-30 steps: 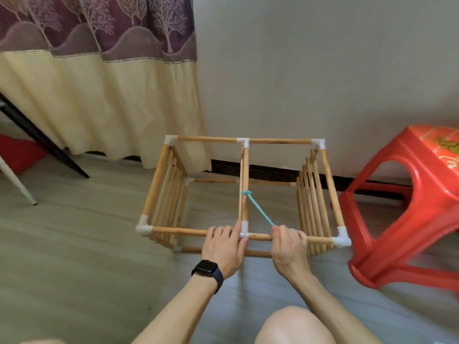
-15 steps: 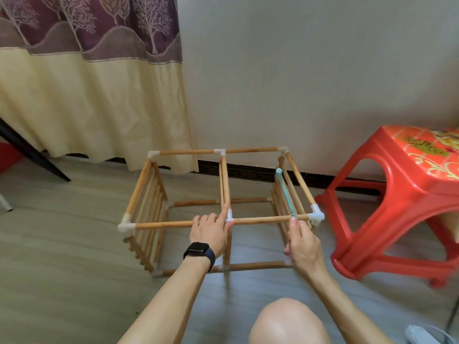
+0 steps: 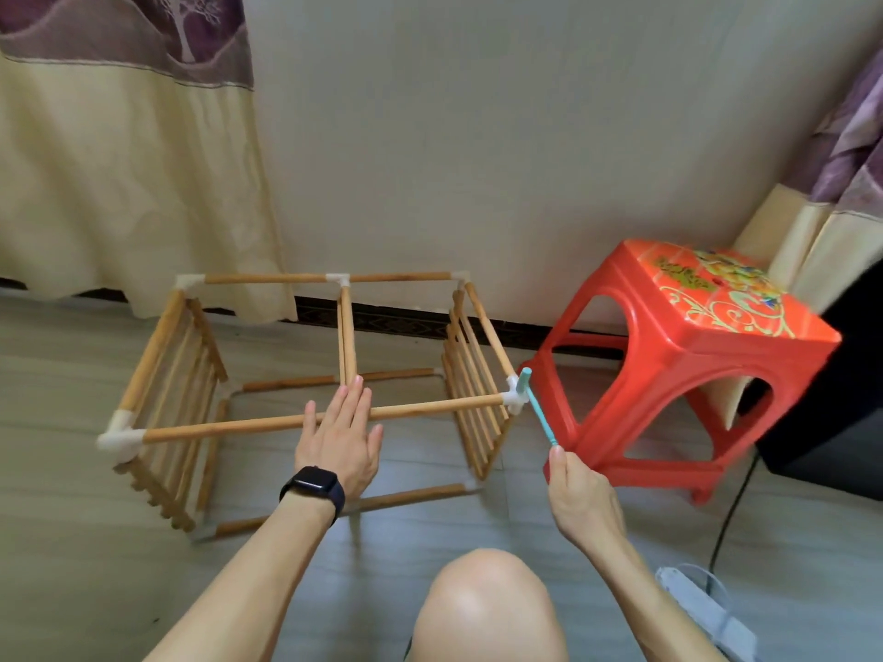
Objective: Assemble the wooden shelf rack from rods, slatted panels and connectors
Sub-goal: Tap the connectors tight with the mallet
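The wooden shelf rack (image 3: 267,422) stands on the floor as a box frame of rods, white corner connectors and two slatted side panels (image 3: 470,375). My left hand (image 3: 341,437) lies flat with straight fingers on the near top rod, over the middle joint. My right hand (image 3: 576,489) grips the handle of a small teal mallet (image 3: 537,408). The mallet's head sits right at the near right corner connector (image 3: 512,398).
A red plastic stool (image 3: 678,355) stands close to the rack's right side. A wall and curtain (image 3: 119,183) are behind. A white power strip (image 3: 707,613) and black cable lie at lower right. My knee (image 3: 482,609) is in the foreground.
The view shifted right. My left hand went from curling over the rod to lying flat on it. My right hand swung the mallet from the middle of the frame out to the right corner connector.
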{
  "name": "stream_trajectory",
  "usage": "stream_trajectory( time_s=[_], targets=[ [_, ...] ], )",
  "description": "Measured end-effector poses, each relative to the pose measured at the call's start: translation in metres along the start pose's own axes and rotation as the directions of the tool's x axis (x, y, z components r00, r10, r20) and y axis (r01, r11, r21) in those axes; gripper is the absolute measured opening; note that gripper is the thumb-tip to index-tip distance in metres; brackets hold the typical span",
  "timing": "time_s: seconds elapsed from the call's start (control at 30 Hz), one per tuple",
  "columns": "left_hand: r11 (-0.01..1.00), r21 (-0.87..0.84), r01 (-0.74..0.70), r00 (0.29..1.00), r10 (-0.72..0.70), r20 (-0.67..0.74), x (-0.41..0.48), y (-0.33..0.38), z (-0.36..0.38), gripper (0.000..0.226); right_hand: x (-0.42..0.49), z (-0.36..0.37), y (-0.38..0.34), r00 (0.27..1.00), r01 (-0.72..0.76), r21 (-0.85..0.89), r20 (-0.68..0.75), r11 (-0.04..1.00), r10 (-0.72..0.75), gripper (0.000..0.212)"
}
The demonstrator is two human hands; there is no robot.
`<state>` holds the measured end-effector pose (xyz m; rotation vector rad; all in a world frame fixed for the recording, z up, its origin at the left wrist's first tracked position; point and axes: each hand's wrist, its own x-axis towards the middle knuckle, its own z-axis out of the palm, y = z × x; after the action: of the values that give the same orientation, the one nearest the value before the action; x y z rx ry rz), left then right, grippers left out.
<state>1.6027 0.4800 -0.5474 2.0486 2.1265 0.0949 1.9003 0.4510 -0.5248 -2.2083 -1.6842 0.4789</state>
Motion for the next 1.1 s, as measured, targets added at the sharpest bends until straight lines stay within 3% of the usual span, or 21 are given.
stream_trajectory(
  time_s=[0.1,0.2,0.23,0.27,0.33,0.37,0.4,0.43,0.5,0.53,0.57,0.63,0.67,0.7,0.8,0.83,0.9,0.93,1.03,1.1],
  targets=[
    [1.000,0.006,-0.006,1.000,0.006,0.017,-0.001,-0.001,-0.002,0.063,0.003,-0.026,-0.012,0.982,0.112,0.091,-0.163,0.990,-0.096,0.042],
    [1.000,0.013,-0.005,0.999,0.005,0.033,0.000,0.001,-0.003,0.065,-0.004,-0.044,-0.021,0.843,0.375,0.299,-0.503,0.877,-0.189,0.041],
    [1.000,0.018,-0.004,0.999,0.003,0.034,0.000,0.002,-0.003,0.065,-0.005,-0.042,-0.021,0.819,0.406,0.294,-0.537,0.865,-0.202,0.040],
    [1.000,0.025,-0.002,0.999,0.001,0.036,0.000,0.001,-0.002,0.066,-0.003,-0.033,-0.017,0.848,0.375,0.262,-0.484,0.889,-0.215,0.037],
    [0.999,0.046,0.002,0.999,-0.004,0.044,-0.001,0.000,-0.002,0.067,-0.002,-0.010,-0.009,0.974,0.182,0.059,-0.145,0.981,-0.172,0.040],
    [0.999,0.050,0.001,0.999,-0.003,0.048,-0.001,0.000,-0.003,0.068,0.000,-0.003,-0.001,0.996,0.081,-0.040,-0.025,0.996,-0.082,0.044],
    [0.999,0.051,-0.004,0.999,0.001,0.051,0.000,0.001,-0.004,0.069,-0.001,-0.002,0.002,0.999,0.038,-0.057,-0.011,0.998,-0.039,0.047],
    [0.998,0.055,-0.009,0.998,0.006,0.055,0.000,0.001,-0.004,0.069,-0.003,-0.004,0.003,0.995,0.060,0.031,-0.087,0.998,-0.057,0.047],
    [0.998,0.063,-0.006,0.999,0.004,0.042,0.002,0.001,-0.002,0.072,-0.012,-0.011,-0.008,0.931,0.247,0.278,-0.334,0.928,-0.148,0.049],
    [0.998,0.069,-0.008,0.999,0.006,0.040,0.001,0.001,-0.001,0.074,-0.013,-0.008,-0.007,0.916,0.280,0.325,-0.372,0.903,-0.151,0.052],
    [0.997,0.077,-0.009,0.999,0.006,0.039,0.000,0.001,0.000,0.076,-0.013,-0.005,-0.007,0.932,0.256,0.310,-0.331,0.916,-0.148,0.055],
    [0.996,0.085,0.001,0.999,-0.004,0.035,-0.001,0.001,0.002,0.079,-0.012,0.010,-0.004,0.998,0.057,0.098,-0.023,0.994,-0.055,0.058],
    [0.997,0.081,-0.001,0.999,-0.002,0.042,0.000,0.002,0.001,0.080,-0.011,0.014,0.001,0.999,-0.021,0.046,0.029,0.999,0.019,0.056],
    [0.997,0.083,-0.009,0.999,0.005,0.052,0.000,0.002,-0.001,0.082,-0.012,0.014,0.004,0.999,-0.036,0.057,0.005,0.998,0.036,0.051],
    [0.995,0.100,-0.011,0.999,0.008,0.035,-0.001,0.001,-0.001,0.083,-0.018,0.008,-0.002,0.961,0.135,0.304,-0.273,0.943,-0.049,0.050],
    [0.995,0.100,-0.017,0.999,0.013,0.038,-0.001,0.002,-0.001,0.082,-0.017,0.008,-0.002,0.968,0.130,0.283,-0.244,0.950,-0.060,0.053],
    [0.996,0.093,-0.014,1.000,0.011,0.026,-0.002,0.002,0.000,0.077,-0.014,0.010,-0.005,1.000,-0.001,0.124,-0.022,0.992,0.004,0.056],
    [0.996,0.084,-0.012,1.000,0.009,0.026,-0.003,0.002,-0.002,0.074,-0.011,0.009,-0.004,0.999,-0.038,0.089,0.019,0.995,0.037,0.056],
    [0.994,0.106,-0.036,0.997,0.042,-0.059,-0.003,0.003,-0.010,0.062,-0.011,-0.001,-0.011,0.999,0.000,0.163,-0.043,0.987,0.007,0.053],
    [0.987,0.143,-0.075,0.983,0.098,-0.156,-0.006,0.005,-0.020,0.076,-0.012,-0.007,-0.015,0.997,0.046,0.193,-0.068,0.980,-0.034,0.051]
  ],
)
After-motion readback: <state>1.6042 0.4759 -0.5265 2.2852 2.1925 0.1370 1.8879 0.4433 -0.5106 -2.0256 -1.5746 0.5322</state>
